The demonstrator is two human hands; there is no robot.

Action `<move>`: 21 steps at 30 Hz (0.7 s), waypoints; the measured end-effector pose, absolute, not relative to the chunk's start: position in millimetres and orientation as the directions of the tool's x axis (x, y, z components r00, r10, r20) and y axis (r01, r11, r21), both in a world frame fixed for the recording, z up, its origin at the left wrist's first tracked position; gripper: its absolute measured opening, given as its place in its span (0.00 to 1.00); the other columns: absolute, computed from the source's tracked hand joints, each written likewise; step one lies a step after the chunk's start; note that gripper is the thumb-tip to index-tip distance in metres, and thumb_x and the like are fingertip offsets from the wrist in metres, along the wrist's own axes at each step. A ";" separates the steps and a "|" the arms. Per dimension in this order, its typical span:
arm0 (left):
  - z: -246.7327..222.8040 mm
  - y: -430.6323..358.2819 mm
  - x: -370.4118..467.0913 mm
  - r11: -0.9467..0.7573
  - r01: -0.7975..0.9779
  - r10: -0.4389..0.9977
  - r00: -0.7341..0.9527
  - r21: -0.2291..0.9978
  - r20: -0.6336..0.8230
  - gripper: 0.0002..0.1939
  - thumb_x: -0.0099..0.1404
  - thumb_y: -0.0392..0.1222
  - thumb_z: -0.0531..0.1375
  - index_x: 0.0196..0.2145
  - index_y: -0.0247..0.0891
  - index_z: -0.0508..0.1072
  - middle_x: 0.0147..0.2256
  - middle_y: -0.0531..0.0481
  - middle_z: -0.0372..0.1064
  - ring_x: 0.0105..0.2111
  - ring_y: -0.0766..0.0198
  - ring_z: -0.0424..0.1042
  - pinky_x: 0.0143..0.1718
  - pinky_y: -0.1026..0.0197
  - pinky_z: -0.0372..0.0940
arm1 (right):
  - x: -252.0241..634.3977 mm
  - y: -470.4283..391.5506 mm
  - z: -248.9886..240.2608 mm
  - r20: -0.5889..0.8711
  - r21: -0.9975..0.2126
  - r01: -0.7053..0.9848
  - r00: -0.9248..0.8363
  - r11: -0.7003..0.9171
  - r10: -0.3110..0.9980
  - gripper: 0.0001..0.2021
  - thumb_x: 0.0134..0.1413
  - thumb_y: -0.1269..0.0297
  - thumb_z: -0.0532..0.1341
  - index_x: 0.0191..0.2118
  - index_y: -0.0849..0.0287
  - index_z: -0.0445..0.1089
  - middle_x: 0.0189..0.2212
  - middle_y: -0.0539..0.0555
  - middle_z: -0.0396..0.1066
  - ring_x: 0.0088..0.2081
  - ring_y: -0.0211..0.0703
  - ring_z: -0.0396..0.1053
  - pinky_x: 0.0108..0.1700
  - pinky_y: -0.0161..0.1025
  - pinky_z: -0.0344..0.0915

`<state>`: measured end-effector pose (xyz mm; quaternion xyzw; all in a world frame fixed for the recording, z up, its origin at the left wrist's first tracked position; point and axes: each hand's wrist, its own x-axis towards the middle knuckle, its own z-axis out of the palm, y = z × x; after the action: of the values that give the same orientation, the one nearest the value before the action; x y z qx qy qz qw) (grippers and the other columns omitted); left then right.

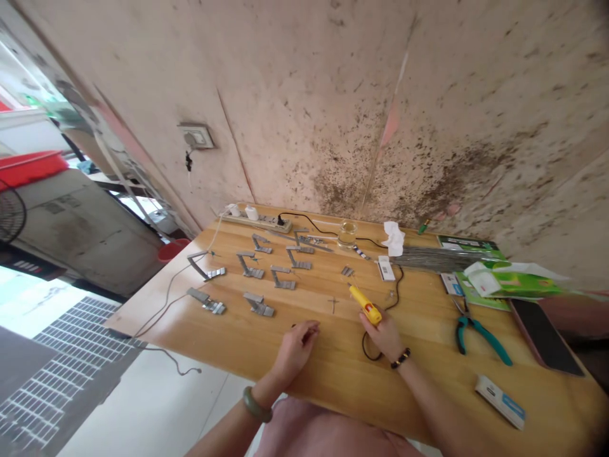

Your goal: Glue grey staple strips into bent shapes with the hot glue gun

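Observation:
A yellow hot glue gun (364, 301) is in my right hand (386, 336), its nozzle pointing away from me toward a few short grey pieces (347, 271) on the table. My left hand (297, 349) rests near the front edge with its fingers curled together; what they hold, if anything, is too small to make out. Between and beyond the hands lies a thin cross-shaped piece (333, 303). To the left stand several small grey bent models with striped bases, such as one (258, 303) nearest my left hand and another (282, 277) behind it.
A power strip (266, 220) and a glass jar (347, 233) stand along the wall. On the right are teal-handled pliers (480, 333), a phone (547, 336), a small box (500, 401), a bundle of grey rods (423, 258) and a green tissue pack (514, 279). Cords cross the table's left side.

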<state>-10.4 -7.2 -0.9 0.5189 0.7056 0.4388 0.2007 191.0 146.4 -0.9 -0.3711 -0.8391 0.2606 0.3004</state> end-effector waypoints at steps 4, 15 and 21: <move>3.9 -15.9 -5.0 0.012 0.639 0.942 -0.266 0.769 0.207 0.09 0.61 0.35 0.54 0.35 0.39 0.74 0.34 0.47 0.75 0.35 0.62 0.73 0.40 0.59 0.66 | 192.6 147.8 -6.0 0.317 -0.667 0.467 -0.527 0.580 0.789 0.12 0.58 0.56 0.52 0.34 0.58 0.66 0.30 0.57 0.73 0.34 0.48 0.72 0.36 0.40 0.66; -2.7 -110.9 -59.6 -0.217 0.876 0.835 -0.062 0.431 0.547 0.12 0.63 0.30 0.53 0.44 0.36 0.69 0.37 0.43 0.73 0.41 0.59 0.71 0.42 0.57 0.66 | 200.4 147.6 -16.2 0.269 -0.670 0.543 -0.459 0.507 0.847 0.11 0.54 0.55 0.56 0.35 0.56 0.70 0.31 0.57 0.75 0.34 0.49 0.74 0.36 0.41 0.70; -23.7 -117.9 -77.7 -0.300 0.920 0.741 0.057 0.253 0.669 0.14 0.65 0.32 0.49 0.45 0.33 0.70 0.39 0.39 0.74 0.43 0.57 0.72 0.42 0.56 0.66 | 197.4 145.2 -15.4 0.335 -0.536 0.617 -0.471 0.576 0.816 0.13 0.54 0.53 0.54 0.29 0.54 0.70 0.27 0.57 0.73 0.30 0.50 0.73 0.33 0.43 0.69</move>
<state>-77.7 -117.9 -23.7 0.7168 0.5792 0.3687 -0.1215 197.4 145.2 -15.4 -0.4267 -0.8399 0.1733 0.2872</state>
